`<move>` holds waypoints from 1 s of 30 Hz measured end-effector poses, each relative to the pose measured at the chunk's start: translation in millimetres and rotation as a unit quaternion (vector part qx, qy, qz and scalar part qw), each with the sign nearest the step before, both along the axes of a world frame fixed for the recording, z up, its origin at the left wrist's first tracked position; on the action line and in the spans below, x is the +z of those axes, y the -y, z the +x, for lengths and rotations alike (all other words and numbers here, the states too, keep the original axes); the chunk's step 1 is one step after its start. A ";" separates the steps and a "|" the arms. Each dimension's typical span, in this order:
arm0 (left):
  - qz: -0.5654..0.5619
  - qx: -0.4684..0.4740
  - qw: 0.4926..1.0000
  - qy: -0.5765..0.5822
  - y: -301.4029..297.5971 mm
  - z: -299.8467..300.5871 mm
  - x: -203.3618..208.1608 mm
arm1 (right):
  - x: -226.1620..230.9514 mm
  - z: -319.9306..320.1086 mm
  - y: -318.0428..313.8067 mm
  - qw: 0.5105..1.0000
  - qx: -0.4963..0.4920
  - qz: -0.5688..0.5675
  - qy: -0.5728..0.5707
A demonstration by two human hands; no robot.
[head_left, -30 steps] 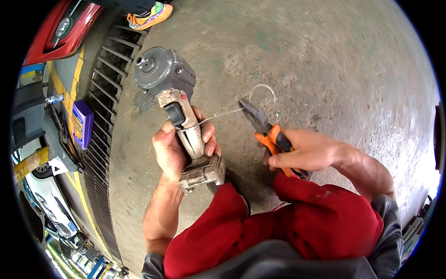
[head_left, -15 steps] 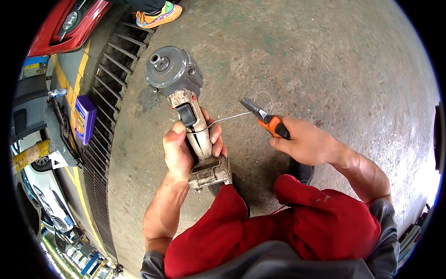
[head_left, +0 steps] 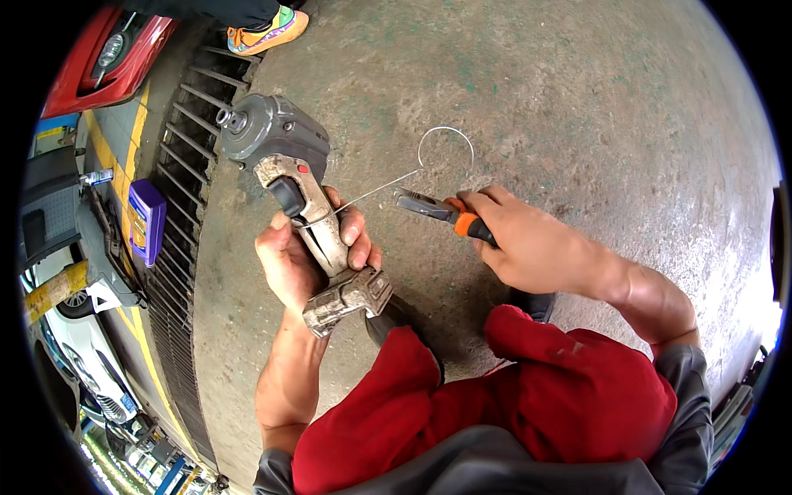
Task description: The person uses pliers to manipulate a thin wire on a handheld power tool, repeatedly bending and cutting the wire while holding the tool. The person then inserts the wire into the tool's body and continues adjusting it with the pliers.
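Concrete floor (head_left: 577, 99) fills the frame; mid-frame, the left hand (head_left: 297, 264) stays clamped on the grey power tool (head_left: 289, 173) while the right hand (head_left: 528, 243), fingers closed round orange-handled pliers (head_left: 437, 210), has drawn back from the wire (head_left: 371, 192).

The power tool (head_left: 285, 177) is held left of the pliers (head_left: 437, 210). A wire (head_left: 375, 190) is stretched between them. A drain grate (head_left: 177, 206) lies further left.
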State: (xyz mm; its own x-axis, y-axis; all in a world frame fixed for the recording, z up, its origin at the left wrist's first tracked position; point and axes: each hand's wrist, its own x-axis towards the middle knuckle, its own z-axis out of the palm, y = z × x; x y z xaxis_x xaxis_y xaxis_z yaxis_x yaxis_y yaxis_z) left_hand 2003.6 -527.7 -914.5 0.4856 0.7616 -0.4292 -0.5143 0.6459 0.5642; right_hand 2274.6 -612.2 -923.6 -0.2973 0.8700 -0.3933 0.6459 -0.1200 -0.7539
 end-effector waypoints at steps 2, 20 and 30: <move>-0.004 0.006 1.000 0.001 0.6 -1.1 -0.7 | 9.9 -2.5 1.7 0.996 -0.012 0.082 0.035; -0.056 0.005 0.998 0.002 6.3 1.1 16.6 | 12.5 -2.6 -65.9 0.805 0.034 0.520 0.284; -0.028 -0.019 0.996 -0.079 2.8 2.6 1.7 | 40.4 5.5 -75.2 0.759 0.105 0.539 0.351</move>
State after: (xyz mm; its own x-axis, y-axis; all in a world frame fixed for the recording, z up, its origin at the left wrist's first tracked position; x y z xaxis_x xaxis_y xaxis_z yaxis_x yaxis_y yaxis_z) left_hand 2006.1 -530.5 -912.8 0.4364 0.7170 -0.5435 -0.3975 0.6956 0.5985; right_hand 2280.0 -536.9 -883.2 -0.5204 0.7613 0.3867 0.8531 0.4830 0.1972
